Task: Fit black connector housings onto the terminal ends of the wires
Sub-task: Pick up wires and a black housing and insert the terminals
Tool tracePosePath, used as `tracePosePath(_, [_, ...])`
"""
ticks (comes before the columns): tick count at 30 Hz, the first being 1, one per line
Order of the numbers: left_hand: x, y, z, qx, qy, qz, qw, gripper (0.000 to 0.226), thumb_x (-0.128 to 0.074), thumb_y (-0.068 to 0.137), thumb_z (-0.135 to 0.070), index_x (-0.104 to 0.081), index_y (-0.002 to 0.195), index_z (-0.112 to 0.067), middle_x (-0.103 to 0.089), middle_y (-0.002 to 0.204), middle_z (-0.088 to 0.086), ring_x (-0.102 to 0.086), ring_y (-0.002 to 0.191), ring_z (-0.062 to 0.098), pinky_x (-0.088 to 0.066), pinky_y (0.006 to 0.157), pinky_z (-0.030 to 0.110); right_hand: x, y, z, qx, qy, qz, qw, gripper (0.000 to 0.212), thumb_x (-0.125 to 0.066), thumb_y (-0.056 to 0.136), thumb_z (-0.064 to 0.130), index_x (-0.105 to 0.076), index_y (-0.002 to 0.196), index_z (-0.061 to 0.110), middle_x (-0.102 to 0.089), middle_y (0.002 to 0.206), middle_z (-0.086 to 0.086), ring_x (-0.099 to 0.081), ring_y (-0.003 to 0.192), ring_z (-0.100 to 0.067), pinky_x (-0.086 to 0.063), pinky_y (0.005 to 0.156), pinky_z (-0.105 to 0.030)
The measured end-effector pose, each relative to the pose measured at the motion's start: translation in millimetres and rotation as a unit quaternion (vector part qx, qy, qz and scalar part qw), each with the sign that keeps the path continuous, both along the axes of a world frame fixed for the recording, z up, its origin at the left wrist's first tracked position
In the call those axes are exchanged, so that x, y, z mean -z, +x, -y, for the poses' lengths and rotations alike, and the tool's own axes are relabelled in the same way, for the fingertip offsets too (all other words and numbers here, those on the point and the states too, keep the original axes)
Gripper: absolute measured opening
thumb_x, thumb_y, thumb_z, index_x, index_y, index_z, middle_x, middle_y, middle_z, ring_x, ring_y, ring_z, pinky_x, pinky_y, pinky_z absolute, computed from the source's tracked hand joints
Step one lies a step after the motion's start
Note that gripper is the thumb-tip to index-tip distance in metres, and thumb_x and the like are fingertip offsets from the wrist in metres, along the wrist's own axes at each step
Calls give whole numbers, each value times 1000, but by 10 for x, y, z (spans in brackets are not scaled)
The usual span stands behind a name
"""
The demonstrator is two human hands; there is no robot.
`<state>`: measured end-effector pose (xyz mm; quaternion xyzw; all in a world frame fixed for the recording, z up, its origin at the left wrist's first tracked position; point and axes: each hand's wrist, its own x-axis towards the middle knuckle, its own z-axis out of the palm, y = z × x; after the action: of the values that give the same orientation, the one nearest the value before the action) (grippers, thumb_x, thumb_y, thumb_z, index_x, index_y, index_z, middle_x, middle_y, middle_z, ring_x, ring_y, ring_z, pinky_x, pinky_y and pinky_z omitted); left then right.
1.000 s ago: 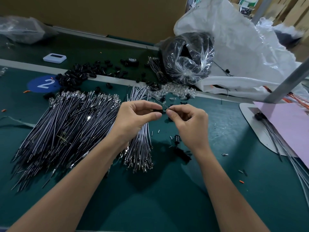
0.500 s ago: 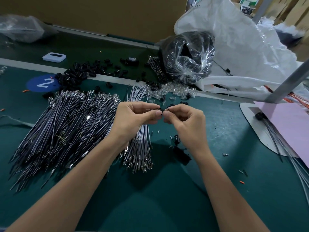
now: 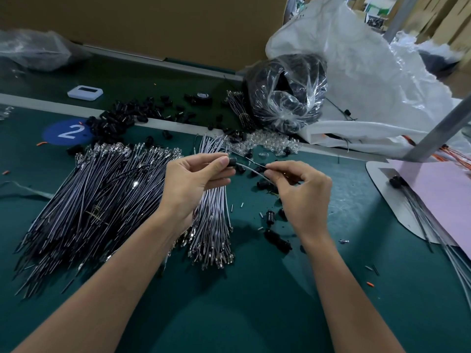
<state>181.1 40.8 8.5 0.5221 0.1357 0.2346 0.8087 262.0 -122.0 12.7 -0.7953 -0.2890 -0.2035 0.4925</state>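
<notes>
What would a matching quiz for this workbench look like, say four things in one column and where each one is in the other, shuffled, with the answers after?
Things
1. black connector housing
2. single wire
3. blue number disc
4. pink sheet

Places
A. at the right edge of the bench
B. pinched by the left hand
C. far left, behind the big wire pile
D. pinched by the right hand

Pairs: 1-B, 2-D, 3-C, 4-A

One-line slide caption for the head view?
Left hand pinches a black connector housing; right hand pinches the wire running to it.
</notes>
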Motion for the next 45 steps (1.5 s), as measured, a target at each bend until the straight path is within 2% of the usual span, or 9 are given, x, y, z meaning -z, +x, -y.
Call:
tracePosePath(5, [12,8,11,0,8,-7,1000,23,-74,69,-13,-75,92,-7,-76,87,12,-75,82,22,-58,65,21,22,-25,-36,-12,-23,23,999,11,-81,76,5,-79,85,11,-72,78,3,-66,77,-13,-46,70,-10])
tracePosePath(10, [24,11,6,10,20,-9,1000,28,-77,65,-10,-75,93,-7,-76,88,13,-75,85,24,-58,68,21,42,-32,-44,-17,-53,52,997,11,-81,76,4,-79,86,8,-72,79,0,-64,76,-17,-53,70,-26])
tracePosePath(19, [24,10,-1,23,56,-5,998,28,-78,64,-10,-75,93,-10,-76,87,11,-74,86,24,-58,72,23,28,-23,-28,1,-58,72,996,11,-79,76,0,-78,84,8,-73,78,0,-63,76,-19,-52,70,-31])
tracePosePath(25, [24,9,3,24,79,-9,997,32,-79,61,-10,-75,93,-12,-77,85,9,-75,82,20,-58,69,21,28,-20,-12,10,-63,80,995,11,-80,76,2,-78,84,9,-73,79,0,-63,76,-18,-52,70,-31])
tracePosePath(31, [33,20,1,25,103,-18,994,23,-78,72,-7,-75,95,-10,-76,82,11,-73,74,20,-59,71,25,27,-18,-28,10,-57,79,995,10,-80,76,2,-78,84,8,-73,78,0,-63,76,-19,-53,70,-34])
tracePosePath(36, [29,22,11,19,104,-15,994,27,-78,67,-18,-76,93,-10,-76,80,11,-72,72,18,-59,69,24,23,-17,-16,16,-54,91,994,10,-80,76,2,-77,83,9,-72,78,1,-63,75,-18,-52,70,-31])
tracePosePath(45, [65,46,29,18,129,-18,991,31,-78,68,-23,-76,94,-7,-76,78,9,-71,69,17,-58,67,24,49,-11,-30,8,-54,92,994,7,-80,77,5,-77,82,9,-72,77,1,-62,74,-17,-52,69,-29])
